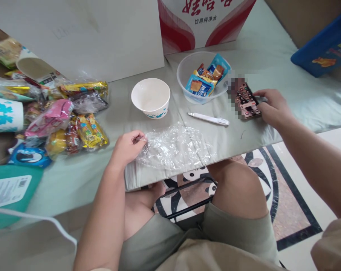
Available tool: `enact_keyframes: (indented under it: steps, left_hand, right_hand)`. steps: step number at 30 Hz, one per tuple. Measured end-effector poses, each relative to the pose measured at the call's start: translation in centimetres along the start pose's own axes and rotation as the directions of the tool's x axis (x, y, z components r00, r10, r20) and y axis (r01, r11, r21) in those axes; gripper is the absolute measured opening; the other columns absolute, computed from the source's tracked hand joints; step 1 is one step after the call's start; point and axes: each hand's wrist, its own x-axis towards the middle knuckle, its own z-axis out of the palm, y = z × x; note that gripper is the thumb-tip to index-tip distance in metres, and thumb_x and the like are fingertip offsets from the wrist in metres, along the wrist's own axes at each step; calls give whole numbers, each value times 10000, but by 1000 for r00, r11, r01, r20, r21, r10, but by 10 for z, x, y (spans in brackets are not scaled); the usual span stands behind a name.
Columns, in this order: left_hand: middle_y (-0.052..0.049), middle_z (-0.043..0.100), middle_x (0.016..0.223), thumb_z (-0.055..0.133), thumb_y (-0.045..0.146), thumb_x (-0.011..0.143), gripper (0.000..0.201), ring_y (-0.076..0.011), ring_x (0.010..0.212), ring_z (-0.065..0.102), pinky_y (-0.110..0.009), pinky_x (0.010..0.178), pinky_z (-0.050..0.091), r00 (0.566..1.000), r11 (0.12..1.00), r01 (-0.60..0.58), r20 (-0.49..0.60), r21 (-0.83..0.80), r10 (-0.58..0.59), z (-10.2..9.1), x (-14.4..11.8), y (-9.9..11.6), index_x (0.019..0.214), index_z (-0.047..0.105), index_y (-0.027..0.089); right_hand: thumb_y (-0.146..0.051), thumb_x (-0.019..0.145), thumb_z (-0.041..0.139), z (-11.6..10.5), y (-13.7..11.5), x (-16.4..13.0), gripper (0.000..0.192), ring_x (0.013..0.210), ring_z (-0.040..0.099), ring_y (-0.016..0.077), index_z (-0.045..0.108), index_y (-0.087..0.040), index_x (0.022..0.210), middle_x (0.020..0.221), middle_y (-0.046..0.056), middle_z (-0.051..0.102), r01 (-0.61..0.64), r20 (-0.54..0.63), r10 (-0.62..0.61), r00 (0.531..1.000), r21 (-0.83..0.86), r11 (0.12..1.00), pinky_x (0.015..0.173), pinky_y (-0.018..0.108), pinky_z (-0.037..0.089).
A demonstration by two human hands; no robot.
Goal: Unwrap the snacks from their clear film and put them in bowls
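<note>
Knees (238, 188) below the table (74, 180) edge. Left hand (127, 145) pinches clear film (176, 146) lying at the near edge — right hand (272, 107) grips a patterned card (246, 101) beside the snack bowl (184, 71).

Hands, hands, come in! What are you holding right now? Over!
Left hand pinching edge of plastic wrap. Right hand on remote. White bowl and white pen lie between, touching neither.
</note>
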Motion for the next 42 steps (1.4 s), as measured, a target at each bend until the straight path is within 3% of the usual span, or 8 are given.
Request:
enact_keyframes:
  steps: [5,10,19,25,34,36,39,42]
  left_hand:
    - [5,619,693,569,406,754,205,-158,663,535,-275,639,394,1000,1000,1,0,-2,-1,0,0,-2,767,629,210]
    - [7,625,693,579,389,758,190,-153,657,536,-274,641,399,1000,1000,-3,-3,-11,3,0,0,-1,766,635,207]
    - [13,611,674,587,386,767,186,-152,645,533,-275,630,398,1000,1000,-9,-7,-8,9,0,1,-2,767,645,209]
    - [10,623,695,584,392,769,193,-152,650,531,-281,630,390,1000,1000,-6,1,-19,6,1,2,-6,783,648,211]
    - [8,630,695,587,394,760,199,-151,644,531,-280,628,389,1000,1000,-10,-2,-17,10,0,0,-4,783,653,208]
    - [8,623,693,587,393,755,198,-147,637,522,-276,620,386,1000,1000,-8,1,-26,8,0,1,-5,777,649,206]
    - [9,612,681,595,390,750,191,-141,620,508,-271,608,382,1000,999,-15,-1,-52,15,-1,3,-5,752,638,204]
    - [13,593,641,619,376,747,177,-133,592,494,-265,592,378,1000,996,-31,-2,-79,31,-3,4,-2,709,626,203]
  right_hand:
    - [-248,699,522,3,4,2,498,1343,542,344,755,-277,1138,1337,93,620,115,10,-115,993,-40,992,1194,563,373]
    - [-197,703,493,3,11,-1,472,1300,567,294,746,-250,1098,1283,98,640,148,-153,-141,978,35,988,1173,502,404]
    - [-256,655,485,-5,15,-22,506,1244,622,323,708,-264,1109,1240,57,735,-2,-27,3,1000,48,999,1122,526,446]
    - [-306,696,461,-1,16,-30,529,1266,614,365,696,-262,1167,1260,98,721,49,-31,-52,998,-91,995,1125,606,405]
    - [-331,743,445,1,14,-32,526,1315,567,360,696,-285,1202,1286,106,691,62,-2,-63,998,-92,994,1123,608,371]
    - [-307,725,446,0,12,-31,505,1301,572,350,708,-277,1156,1262,107,690,23,-44,-26,999,-56,998,1129,606,356]
    - [-219,655,459,-8,2,-32,517,1245,605,311,692,-215,1116,1231,136,692,-43,-232,61,971,82,996,1105,549,395]
    - [-167,667,484,-16,-31,-48,491,1161,657,270,658,-184,1126,1178,143,720,95,-307,-22,952,225,970,1040,478,459]
